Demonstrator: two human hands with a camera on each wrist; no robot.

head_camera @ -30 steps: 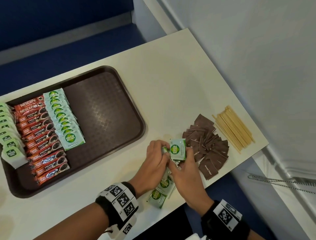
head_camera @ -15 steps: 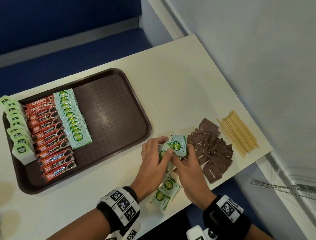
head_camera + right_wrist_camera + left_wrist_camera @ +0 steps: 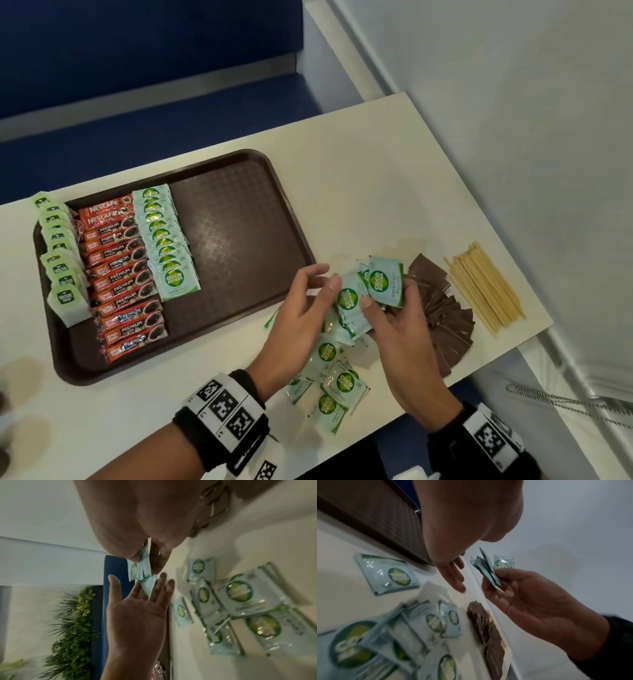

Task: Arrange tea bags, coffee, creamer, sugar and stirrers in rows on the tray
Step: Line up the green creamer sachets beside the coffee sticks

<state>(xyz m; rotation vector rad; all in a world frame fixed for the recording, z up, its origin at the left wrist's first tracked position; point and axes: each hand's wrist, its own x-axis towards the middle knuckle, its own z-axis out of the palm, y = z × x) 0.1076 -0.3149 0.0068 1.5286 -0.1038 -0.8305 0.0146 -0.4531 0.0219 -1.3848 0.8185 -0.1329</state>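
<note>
Pale-green "COCO NATURA" sugar sachets (image 3: 371, 291) are fanned above the white table (image 3: 359, 178), pinched in the right hand (image 3: 404, 339); left hand (image 3: 301, 315) is relaxed with straight fingers, touching them beside the brown plastic tray (image 3: 236, 236).

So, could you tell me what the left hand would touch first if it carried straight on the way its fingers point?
Most likely the fanned sugar sachets pinched in the right hand: the open left hand points straight at them, fingertips almost touching. Whether they already touch is unclear.

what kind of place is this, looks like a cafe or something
Probably a café or canteen booth: a blue bench seat behind a narrow cream table, a brown serving tray, and leafy decor nearby.
</note>
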